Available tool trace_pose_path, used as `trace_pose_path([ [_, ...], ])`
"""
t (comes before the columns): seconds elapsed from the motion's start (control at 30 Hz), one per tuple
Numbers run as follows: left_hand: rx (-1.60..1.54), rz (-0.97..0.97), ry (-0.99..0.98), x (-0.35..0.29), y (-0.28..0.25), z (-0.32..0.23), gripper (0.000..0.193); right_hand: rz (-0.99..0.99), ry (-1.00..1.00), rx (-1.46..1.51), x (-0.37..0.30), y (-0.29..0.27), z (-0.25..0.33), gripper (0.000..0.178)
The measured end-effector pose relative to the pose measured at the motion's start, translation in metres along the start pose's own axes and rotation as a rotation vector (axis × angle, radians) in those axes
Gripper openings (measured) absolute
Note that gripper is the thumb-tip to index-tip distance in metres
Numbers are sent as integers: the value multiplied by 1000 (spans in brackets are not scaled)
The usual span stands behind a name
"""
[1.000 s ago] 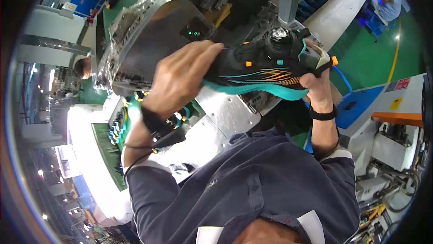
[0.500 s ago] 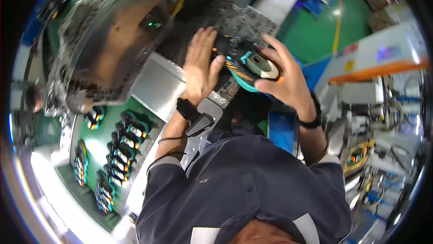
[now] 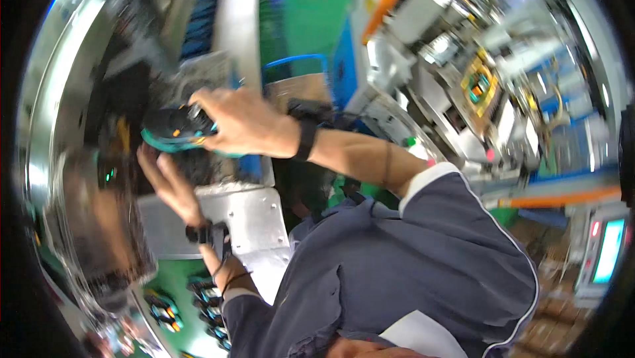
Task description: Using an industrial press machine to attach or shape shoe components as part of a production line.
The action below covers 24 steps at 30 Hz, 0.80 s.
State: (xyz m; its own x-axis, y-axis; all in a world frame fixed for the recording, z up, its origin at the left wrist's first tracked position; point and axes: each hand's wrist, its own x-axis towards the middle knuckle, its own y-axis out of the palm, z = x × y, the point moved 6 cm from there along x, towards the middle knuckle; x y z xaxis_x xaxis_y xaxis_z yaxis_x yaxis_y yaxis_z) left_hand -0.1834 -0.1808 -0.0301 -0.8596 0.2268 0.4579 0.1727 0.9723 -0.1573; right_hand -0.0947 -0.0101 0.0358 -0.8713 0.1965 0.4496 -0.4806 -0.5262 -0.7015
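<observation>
A dark shoe (image 3: 165, 122) with a teal sole and small orange accents is up at the left, above a dark work area. My right hand (image 3: 245, 120) reaches across and grips one end of it, thumb below and fingers over the top. Just beneath the shoe's near side is my left hand (image 3: 173, 186), its fingers stretched out. Whether those fingertips touch the sole, I cannot tell. Motion blur softens the shoe and both hands.
A machine cover wrapped in clear film (image 3: 102, 225) stands close at left. A metal plate (image 3: 254, 216) lies below my hands. Several shoes (image 3: 162, 308) sit on a green surface lower left. Right are a yellow fixture (image 3: 479, 87), an orange bar (image 3: 562, 197) and a lit screen (image 3: 607, 252).
The view has swung right, so the surroundings shift left and down. My right hand still grips the shoe. My left hand, earlier alongside the shoe, is now below its near side.
</observation>
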Motion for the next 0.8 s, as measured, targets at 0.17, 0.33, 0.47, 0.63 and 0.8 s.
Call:
trace_pose_path([
  [0.17, -372, 169, -107, -53, 67, -45, 63, -262, 380, 497, -90, -43, -58, 60],
  [0.33, -638, 664, -406, -137, 220, -82, 40, -674, 474, 631, -213, -146, -84, 66],
  [0.47, -583, 994, -333, -207, 331, -160, 34, -871, 548, 359, -320, -254, -111, 67],
  [0.63, -551, 1371, -156, -291, 469, -246, 37, -1195, 739, 194, -453, -361, -133, 62],
  [0.8, -567, 1468, -213, -355, 640, -267, 51, -1486, 827, 58, -552, -419, -138, 54],
])
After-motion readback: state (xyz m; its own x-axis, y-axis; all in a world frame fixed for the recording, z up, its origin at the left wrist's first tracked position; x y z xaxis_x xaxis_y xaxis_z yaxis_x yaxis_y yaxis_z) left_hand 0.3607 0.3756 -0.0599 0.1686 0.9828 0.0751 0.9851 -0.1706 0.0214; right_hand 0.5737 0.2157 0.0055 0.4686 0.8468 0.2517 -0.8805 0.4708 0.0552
